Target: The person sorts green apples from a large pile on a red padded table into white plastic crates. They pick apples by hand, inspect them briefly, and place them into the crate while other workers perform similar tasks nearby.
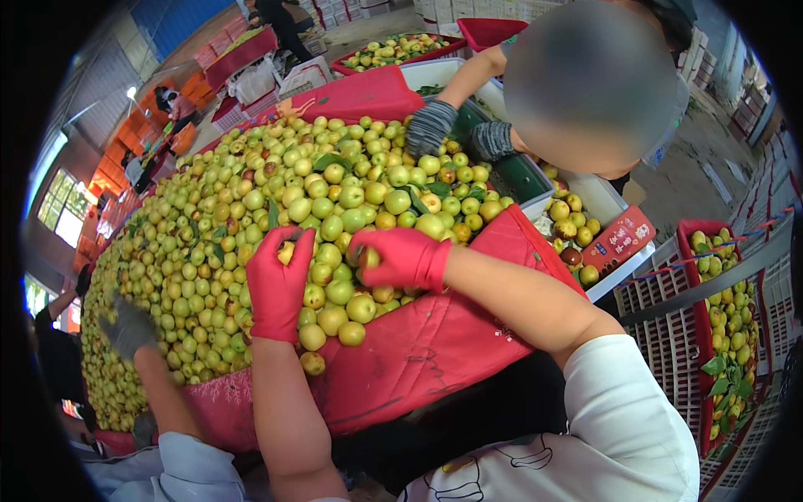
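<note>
A large heap of green and brownish jujube fruits [339,219] covers a table draped in red quilted cloth [408,364]. My left hand [280,282], in a red glove, pinches a yellowish jujube [286,252] between thumb and fingers above the heap. To its right, my right hand [401,257], in a matching glove, has its fingers closed around a partly brown jujube [370,257]. Just below both hands, loose fruits [331,320] lie near the cloth's edge.
A co-worker's striped gloves [431,128] reach over the heap beside a green bin [517,176]. Another worker's grey glove [130,326] is at the left. A white tray with jujubes [630,257] and plastic crates [662,345] stand at the right.
</note>
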`<state>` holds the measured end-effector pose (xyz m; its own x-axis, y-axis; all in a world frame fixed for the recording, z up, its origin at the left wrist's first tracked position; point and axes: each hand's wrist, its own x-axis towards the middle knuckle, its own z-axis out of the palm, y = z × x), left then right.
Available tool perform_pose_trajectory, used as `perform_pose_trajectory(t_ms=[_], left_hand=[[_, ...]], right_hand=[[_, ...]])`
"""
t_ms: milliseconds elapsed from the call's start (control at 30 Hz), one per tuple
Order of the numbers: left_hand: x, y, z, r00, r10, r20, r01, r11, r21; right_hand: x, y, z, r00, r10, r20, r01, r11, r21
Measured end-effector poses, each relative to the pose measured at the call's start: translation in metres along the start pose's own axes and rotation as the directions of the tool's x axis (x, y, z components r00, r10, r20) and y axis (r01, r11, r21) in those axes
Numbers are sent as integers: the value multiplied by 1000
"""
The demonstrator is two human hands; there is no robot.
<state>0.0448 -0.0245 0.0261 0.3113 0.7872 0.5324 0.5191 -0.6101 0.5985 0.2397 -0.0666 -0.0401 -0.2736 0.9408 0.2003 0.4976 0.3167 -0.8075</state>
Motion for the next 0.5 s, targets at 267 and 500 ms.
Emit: perform_pose_trajectory(t_ms=[267,500], left_hand=[[-14,19,18,964,262,-42,-265,959,-98],[-18,3,22,930,340,142,-354,931,89]], right_hand=[[-4,-22,-3,902,236,362,-339,-134,931],[-14,-33,15,947,-80,310,-316,-391,864]])
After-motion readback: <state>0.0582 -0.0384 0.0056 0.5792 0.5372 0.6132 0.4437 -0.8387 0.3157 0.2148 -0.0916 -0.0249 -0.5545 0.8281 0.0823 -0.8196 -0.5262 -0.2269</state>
